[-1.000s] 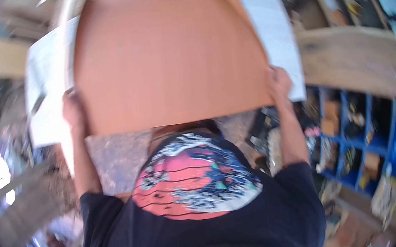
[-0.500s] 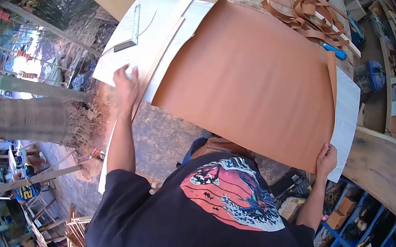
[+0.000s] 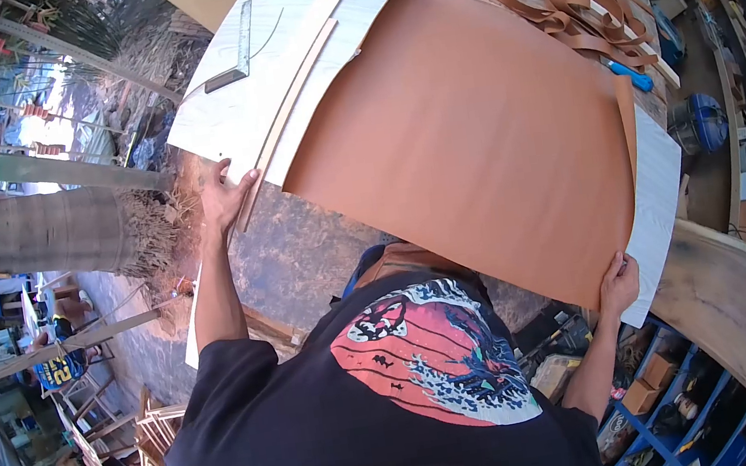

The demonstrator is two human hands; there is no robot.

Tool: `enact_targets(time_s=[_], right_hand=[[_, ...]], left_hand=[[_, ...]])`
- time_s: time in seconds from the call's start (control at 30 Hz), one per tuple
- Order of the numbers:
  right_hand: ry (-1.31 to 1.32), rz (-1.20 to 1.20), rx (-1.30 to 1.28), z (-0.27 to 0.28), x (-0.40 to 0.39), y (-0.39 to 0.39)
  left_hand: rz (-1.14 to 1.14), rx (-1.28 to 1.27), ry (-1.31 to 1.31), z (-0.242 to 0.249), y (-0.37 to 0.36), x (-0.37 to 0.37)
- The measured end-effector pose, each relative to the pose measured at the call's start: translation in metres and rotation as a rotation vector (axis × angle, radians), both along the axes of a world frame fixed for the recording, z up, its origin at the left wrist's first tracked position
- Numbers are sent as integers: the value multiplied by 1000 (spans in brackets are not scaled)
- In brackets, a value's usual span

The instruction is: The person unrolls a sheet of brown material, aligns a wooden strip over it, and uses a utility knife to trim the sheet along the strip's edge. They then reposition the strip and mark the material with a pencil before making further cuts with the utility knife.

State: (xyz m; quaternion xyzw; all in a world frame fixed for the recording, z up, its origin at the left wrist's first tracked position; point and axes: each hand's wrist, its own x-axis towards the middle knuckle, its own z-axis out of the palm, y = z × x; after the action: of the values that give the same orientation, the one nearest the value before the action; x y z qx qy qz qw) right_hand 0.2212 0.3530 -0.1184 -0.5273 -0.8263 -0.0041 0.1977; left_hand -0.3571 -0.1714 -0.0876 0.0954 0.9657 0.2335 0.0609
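A large brown leather-like sheet (image 3: pixel 473 135) lies over a white board (image 3: pixel 661 186) and hangs past its near edge. My right hand (image 3: pixel 620 283) pinches the sheet's near right corner, its thumb on top. At the board's near left edge is my left hand (image 3: pixel 225 196), with thumb and fingers apart. Its thumb touches the near end of a thin wooden strip (image 3: pixel 290 102), which runs beside the sheet's left edge. On the board's left part rests a try square (image 3: pixel 244 52), close to a drawn curved line.
Tangled brown strips (image 3: pixel 583 3) lie at the back right, with a blue-handled tool (image 3: pixel 628 75) nearby. Blue shelving (image 3: pixel 671 420) with boxes stands below right, beside a wooden plank (image 3: pixel 730 299). At far left another person (image 3: pixel 60 364) is in the background.
My left hand has come down toward me to the board's edge, its thumb now at the strip's end. My right hand keeps hold of the sheet's corner. The view has shifted slightly.
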Motion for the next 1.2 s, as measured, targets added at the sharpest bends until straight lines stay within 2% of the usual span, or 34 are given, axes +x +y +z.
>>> enact_targets(time_s=[0.2, 0.37, 0.4, 0.5, 0.6, 0.67, 0.73, 0.8, 0.87, 0.93, 0.97, 1.0, 1.03, 1.07, 1.13, 1.2], right_hand=[[0, 0, -26, 2, -1, 0], [48, 8, 11, -1, 4, 2], [65, 35, 23, -4, 4, 3], [80, 51, 46, -4, 6, 3], [77, 33, 47, -3, 3, 5], [114, 73, 108, -4, 5, 6], [108, 62, 104, -7, 9, 8], [101, 19, 36, 1, 6, 6], [137, 77, 77, -7, 11, 10], [70, 171, 200, -20, 24, 16], [55, 172, 116, -24, 32, 15], [42, 178, 32, -25, 33, 14], [319, 79, -7, -14, 15, 5], [189, 144, 168, -20, 19, 14], [206, 39, 27, 1, 7, 3], [238, 102, 103, 2, 8, 4]], left_hand=[[50, 39, 91, 23, -13, -5], [32, 282, 28, 53, -33, 3], [26, 359, 5, 67, -31, 10], [-79, 370, 149, 119, -1, 48], [-167, 369, 248, 141, 31, 81], [-393, 304, 203, 157, 73, 118], [-609, 405, 132, 150, 117, 155], [-851, 299, 134, 145, 162, 190], [-944, 404, -7, 115, 191, 217], [-1122, 373, -65, 94, 218, 229], [-1208, 320, -47, 83, 230, 235], [-1211, 322, -43, 80, 238, 243], [-1291, 271, -47, 79, 247, 250], [-1366, 217, -48, 79, 256, 257], [-1428, 128, -122, 88, 271, 277], [-1489, 97, -169, 90, 283, 297]])
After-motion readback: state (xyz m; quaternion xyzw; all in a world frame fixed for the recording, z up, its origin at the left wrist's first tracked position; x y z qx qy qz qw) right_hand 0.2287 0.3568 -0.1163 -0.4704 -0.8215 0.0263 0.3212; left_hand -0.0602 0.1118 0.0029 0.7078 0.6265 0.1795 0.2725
